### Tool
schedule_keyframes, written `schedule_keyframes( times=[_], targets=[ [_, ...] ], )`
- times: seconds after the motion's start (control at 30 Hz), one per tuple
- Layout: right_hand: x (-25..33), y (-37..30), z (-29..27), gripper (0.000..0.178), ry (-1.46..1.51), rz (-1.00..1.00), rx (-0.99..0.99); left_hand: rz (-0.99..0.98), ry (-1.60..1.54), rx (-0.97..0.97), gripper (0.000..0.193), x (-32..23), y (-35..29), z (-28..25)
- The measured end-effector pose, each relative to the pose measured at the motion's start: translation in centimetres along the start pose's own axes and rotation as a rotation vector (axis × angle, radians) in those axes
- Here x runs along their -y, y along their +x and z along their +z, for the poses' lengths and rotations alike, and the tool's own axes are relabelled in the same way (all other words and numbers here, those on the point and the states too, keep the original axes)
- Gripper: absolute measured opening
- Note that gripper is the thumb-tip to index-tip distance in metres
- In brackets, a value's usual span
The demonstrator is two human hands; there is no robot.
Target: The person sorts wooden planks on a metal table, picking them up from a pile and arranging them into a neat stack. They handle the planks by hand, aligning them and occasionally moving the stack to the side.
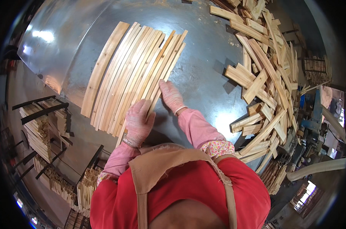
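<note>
A row of long, pale wooden strips (131, 72) lies side by side on a metal table (203, 65), their ends uneven. Both my hands wear pinkish-white gloves. My left hand (139, 120) is closed over the near part of the rightmost strips, thumb to the right and fingers on top. One strip's near end sticks out below this hand toward me. Farther up, my right hand (171, 96) grips the outer right strip from its side; some of its fingers are hidden. A wider board (104, 68) lies along the row's left edge.
A loose heap of wooden pieces (257, 84) covers the table's right side. Stacked strips (37, 129) sit on black metal racks at the lower left. Machinery and a pale flexible hose (318, 169) stand at the right.
</note>
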State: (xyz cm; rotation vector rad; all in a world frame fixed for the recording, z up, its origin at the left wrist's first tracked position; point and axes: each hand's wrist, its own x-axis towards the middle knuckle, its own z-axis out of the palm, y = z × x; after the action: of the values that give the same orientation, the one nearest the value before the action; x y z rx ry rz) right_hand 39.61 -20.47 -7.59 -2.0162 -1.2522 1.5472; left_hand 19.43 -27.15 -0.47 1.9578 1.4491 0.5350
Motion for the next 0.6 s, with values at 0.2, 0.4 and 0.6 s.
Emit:
schedule_keyframes(
  times=[0.2, 0.4, 0.6],
  targets=[
    [7.0, 8.1, -8.0, 0.073, -0.542, -0.435, -0.683, 0.005, 0.365, -0.14, 0.081, 4.1, -0.4, -0.7],
    [13.9, 15.3, -13.3, 0.066, -0.896, -0.236, -0.365, 0.051, 0.334, -0.142, 0.075, 4.7, 0.4, -0.6],
    [14.0, 9.7, -13.2, 0.071, 0.013, -0.39, -0.373, -0.125, 0.106, -0.105, 0.013, 3.1, 2.5, -1.7]
  ],
)
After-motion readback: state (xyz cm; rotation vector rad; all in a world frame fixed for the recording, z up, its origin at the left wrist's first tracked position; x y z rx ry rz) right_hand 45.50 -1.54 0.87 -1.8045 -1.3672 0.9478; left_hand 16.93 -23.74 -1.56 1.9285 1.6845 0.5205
